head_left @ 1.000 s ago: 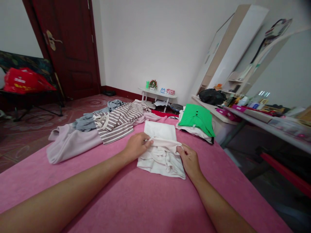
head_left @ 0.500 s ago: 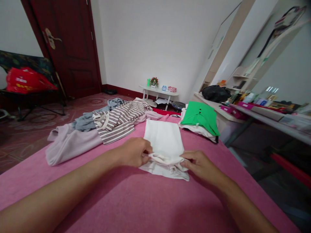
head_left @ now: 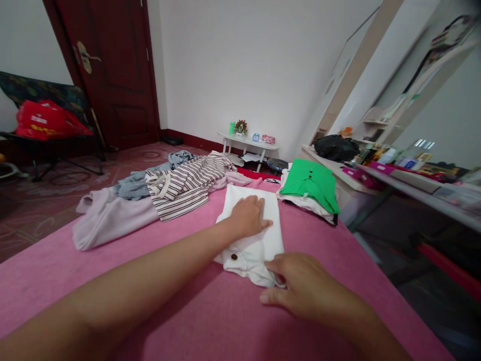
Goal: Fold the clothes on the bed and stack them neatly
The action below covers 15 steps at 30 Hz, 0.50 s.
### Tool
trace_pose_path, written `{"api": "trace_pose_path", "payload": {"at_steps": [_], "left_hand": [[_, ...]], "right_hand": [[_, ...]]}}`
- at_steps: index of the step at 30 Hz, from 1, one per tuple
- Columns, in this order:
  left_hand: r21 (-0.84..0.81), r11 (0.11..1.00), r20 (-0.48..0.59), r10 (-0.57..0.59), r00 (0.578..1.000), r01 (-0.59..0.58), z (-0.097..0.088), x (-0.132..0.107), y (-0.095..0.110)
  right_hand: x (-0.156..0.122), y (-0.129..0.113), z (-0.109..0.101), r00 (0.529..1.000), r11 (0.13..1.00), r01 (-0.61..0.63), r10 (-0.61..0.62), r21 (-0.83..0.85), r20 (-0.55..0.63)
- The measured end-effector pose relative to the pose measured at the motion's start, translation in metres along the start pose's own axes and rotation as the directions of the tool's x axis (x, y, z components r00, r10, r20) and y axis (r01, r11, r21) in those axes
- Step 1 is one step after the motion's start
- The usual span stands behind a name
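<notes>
A white folded garment lies lengthwise on the pink bedcover, with a dark button near its closest edge. My left hand rests flat on its upper part, palm down and fingers stretched out. At the near right corner is my right hand, its fingers touching the cloth and its thumb spread apart just in front of the edge. The undersides of both hands are hidden.
Left lie a striped shirt, a pale pink garment and grey clothes. A folded stack topped by a green garment sits right. Beyond the bed's right side is a cluttered dressing table.
My left hand has let go of the bunched hem and moved forward onto the cloth. The gathered part now lies flatter, showing a button. My right hand has opened and come slightly nearer.
</notes>
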<state>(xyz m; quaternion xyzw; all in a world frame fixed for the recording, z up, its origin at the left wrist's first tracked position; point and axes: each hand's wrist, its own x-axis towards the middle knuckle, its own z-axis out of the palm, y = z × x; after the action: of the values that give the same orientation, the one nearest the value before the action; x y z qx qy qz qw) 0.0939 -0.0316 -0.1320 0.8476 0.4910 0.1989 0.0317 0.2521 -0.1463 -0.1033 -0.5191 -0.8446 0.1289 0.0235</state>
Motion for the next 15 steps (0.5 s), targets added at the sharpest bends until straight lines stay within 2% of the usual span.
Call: {"api": "trace_pose_path", "payload": {"at_steps": [2, 4, 6, 7, 9, 11, 12, 13, 15], "left_hand": [[0.06, 0.998, -0.004, -0.03, 1.0, 0.031, 0.025, -0.001, -0.005], [0.086, 0.996, -0.015, -0.032, 0.999, 0.033, 0.04, -0.004, -0.009], [0.11, 0.994, 0.003, -0.019, 1.0, 0.019, 0.044, -0.006, -0.012], [0.125, 0.992, 0.018, -0.013, 1.0, 0.01, 0.043, -0.007, -0.012], [0.149, 0.989, 0.041, -0.001, 0.999, -0.005, 0.039, -0.007, -0.011], [0.15, 0.988, 0.022, 0.038, 0.999, -0.041, 0.036, -0.007, -0.009], [0.142, 0.988, 0.001, 0.058, 0.998, -0.058, 0.036, -0.007, -0.009], [0.133, 0.989, -0.017, 0.071, 0.997, -0.068, 0.036, -0.007, -0.009], [0.121, 0.991, -0.044, 0.07, 0.997, -0.064, 0.038, -0.007, -0.01]], "right_hand": [[-0.003, -0.008, 0.002, 0.999, 0.999, -0.043, 0.043, -0.024, 0.014], [0.001, -0.013, 0.002, 0.999, 0.999, -0.044, 0.044, 0.031, 0.015], [0.018, -0.016, 0.0, 0.996, 0.983, 0.01, 0.007, 0.185, -0.091], [0.032, -0.017, -0.001, 0.983, 0.959, 0.062, -0.011, 0.277, -0.183], [0.067, -0.015, -0.001, 0.923, 0.902, 0.191, -0.031, 0.386, -0.383], [0.108, -0.005, 0.004, 0.862, 0.9, 0.256, -0.048, 0.353, -0.504], [0.128, 0.003, 0.009, 0.846, 0.922, 0.232, -0.034, 0.31, -0.532], [0.147, 0.014, 0.014, 0.85, 0.948, 0.179, -0.014, 0.264, -0.527], [0.178, 0.038, 0.023, 0.887, 0.976, 0.043, 0.062, 0.215, -0.458]]}}
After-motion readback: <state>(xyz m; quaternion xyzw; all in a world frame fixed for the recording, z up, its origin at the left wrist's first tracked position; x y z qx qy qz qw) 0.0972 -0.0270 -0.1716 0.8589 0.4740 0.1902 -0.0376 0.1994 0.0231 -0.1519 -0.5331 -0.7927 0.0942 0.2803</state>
